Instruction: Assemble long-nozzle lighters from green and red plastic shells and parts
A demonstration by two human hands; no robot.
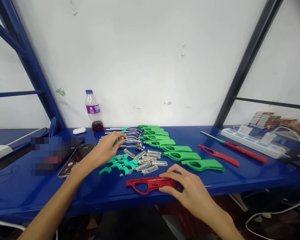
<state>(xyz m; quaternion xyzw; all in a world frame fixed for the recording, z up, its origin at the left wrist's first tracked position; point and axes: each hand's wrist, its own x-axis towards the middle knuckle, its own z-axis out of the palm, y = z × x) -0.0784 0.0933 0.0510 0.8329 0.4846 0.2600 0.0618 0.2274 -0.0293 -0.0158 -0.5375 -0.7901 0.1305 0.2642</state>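
Near the table's front edge, my right hand (187, 186) grips the back part of a red lighter casing half (150, 184), fingers and thumb on opposite sides. Its inner side faces up. A dark piece with a thin metal shaft (208, 186) lies partly hidden behind this hand. Out over the row of metal rods with wired parts (133, 137) reaches my left hand (111, 145), thumb and forefinger apart, a bit of teal showing between them. Teal triggers (125, 164) lie in a pile below it, next to clear fuel tanks (150, 161).
Green casing halves (180, 155) form a slanting column. To the right lie another red casing piece (220, 155), a red lighter with a long rod (245, 151) and a white power strip (252, 143). A phone (75, 158), white case (79, 130) and bottle (93, 111) stand left.
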